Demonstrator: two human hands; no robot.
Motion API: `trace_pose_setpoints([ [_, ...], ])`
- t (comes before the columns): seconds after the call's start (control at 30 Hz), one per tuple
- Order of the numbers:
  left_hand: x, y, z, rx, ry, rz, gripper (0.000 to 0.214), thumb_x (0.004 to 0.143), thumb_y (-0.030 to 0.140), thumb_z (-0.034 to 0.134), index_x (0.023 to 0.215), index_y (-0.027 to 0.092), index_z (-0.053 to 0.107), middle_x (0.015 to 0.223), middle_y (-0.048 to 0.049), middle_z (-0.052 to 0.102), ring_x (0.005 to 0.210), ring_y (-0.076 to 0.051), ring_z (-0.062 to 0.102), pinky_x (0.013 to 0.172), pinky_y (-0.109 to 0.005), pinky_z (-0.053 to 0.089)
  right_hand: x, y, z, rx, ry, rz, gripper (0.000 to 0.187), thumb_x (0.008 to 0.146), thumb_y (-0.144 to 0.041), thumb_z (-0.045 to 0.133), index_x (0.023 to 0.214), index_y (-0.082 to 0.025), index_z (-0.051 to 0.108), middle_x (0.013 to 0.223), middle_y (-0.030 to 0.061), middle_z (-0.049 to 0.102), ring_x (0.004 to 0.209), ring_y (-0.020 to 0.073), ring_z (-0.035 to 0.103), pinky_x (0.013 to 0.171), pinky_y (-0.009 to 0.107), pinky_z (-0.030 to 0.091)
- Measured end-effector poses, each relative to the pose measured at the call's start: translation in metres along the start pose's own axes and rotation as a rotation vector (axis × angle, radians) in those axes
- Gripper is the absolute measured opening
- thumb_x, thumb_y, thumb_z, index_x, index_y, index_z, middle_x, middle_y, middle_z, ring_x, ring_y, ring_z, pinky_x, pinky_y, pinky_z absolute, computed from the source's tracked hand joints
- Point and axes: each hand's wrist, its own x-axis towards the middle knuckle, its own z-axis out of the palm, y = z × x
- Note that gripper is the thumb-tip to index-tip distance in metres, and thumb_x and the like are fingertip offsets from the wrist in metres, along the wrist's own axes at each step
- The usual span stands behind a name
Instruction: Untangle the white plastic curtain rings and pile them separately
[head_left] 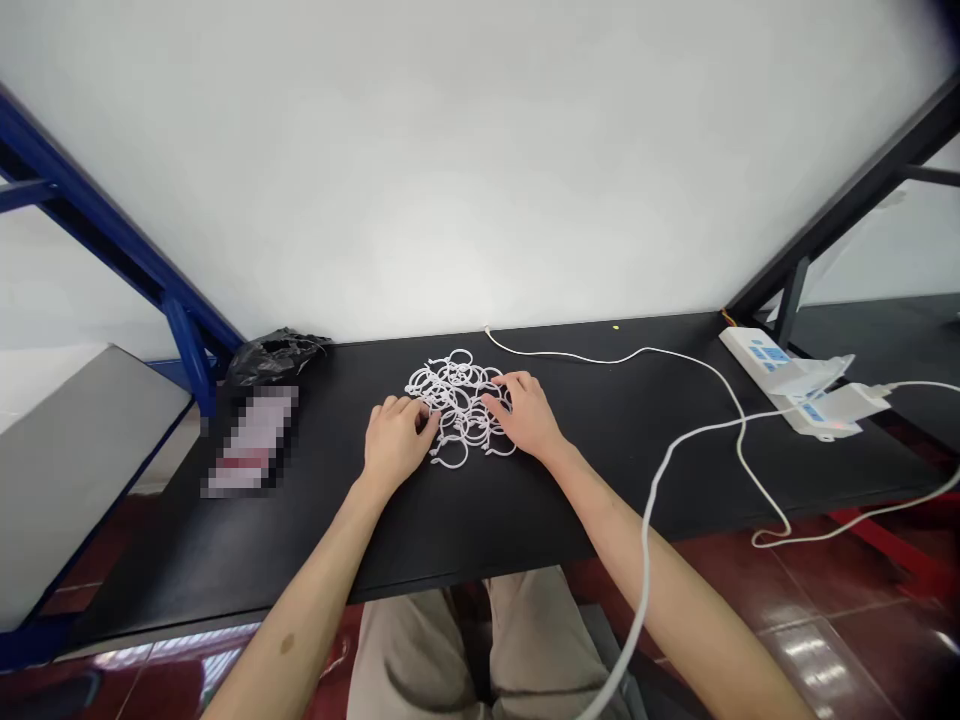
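A tangled pile of white plastic rings point(459, 385) lies on the black tabletop point(465, 530); they look like open loops with small knobs at their ends. My left hand point(396, 435) rests at the pile's left edge, its fingers bent and its thumb apart from them, touching the outer rings. On the opposite side my right hand point(527, 415) lies against the rings, thumb and fingers spread. Neither hand visibly grips a ring, though the left fingertips are partly hidden. One or two loops stick out toward me between the hands.
A crumpled black plastic bag point(274, 355) and a pixelated flat object point(251, 440) lie to the left. At right sits a white power strip point(772, 370) with a plugged-in adapter. A white cable point(697, 432) loops over my right forearm. Behind is a white wall point(480, 180).
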Motion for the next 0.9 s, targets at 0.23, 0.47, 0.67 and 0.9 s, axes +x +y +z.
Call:
trace_pose_setpoints([
  [0.23, 0.003, -0.003, -0.004, -0.295, 0.078, -0.116, 0.023, 0.092, 0.032, 0.052, 0.072, 0.021, 0.056, 0.070, -0.0003, 0.059, 0.069, -0.018, 0.053, 0.068, -0.031, 0.042, 0.001, -0.001, -0.001, 0.005, -0.015, 0.006, 0.038, 0.095, -0.043, 0.053, 0.122, -0.017, 0.061, 0.119, 0.0128, 0.059, 0.111, 0.0300, 0.055, 0.102, 0.048, 0.044],
  [0.47, -0.002, 0.004, -0.014, -0.507, 0.106, -0.204, 0.022, 0.090, 0.039, 0.058, 0.079, 0.021, 0.061, 0.071, 0.0017, 0.061, 0.062, -0.013, 0.051, 0.062, -0.025, 0.041, -0.005, -0.014, -0.003, 0.016, 0.172, -0.115, 0.028, 0.098, -0.036, 0.049, 0.112, -0.019, 0.065, 0.112, 0.0125, 0.062, 0.108, 0.0292, 0.054, 0.098, 0.046, 0.047],
  [0.67, -0.005, 0.004, -0.018, -0.830, -0.038, -0.268, 0.028, 0.088, 0.047, 0.060, 0.080, 0.020, 0.057, 0.067, 0.0027, 0.057, 0.060, -0.012, 0.051, 0.058, -0.023, 0.040, -0.019, -0.043, 0.001, 0.164, 0.173, -0.345, 0.028, 0.098, -0.033, 0.049, 0.119, -0.022, 0.064, 0.113, 0.0103, 0.066, 0.111, 0.0260, 0.058, 0.101, 0.045, 0.047],
  [0.9, -0.003, 0.011, -0.021, -1.022, -0.159, -0.279, 0.030, 0.087, 0.049, 0.061, 0.081, 0.020, 0.057, 0.068, 0.0003, 0.063, 0.062, -0.012, 0.056, 0.059, -0.024, 0.045, -0.023, -0.048, 0.007, 0.326, 0.166, -0.335, 0.027, 0.099, -0.027, 0.047, 0.123, -0.022, 0.060, 0.105, 0.0070, 0.072, 0.095, 0.0190, 0.068, 0.088, 0.035, 0.055],
])
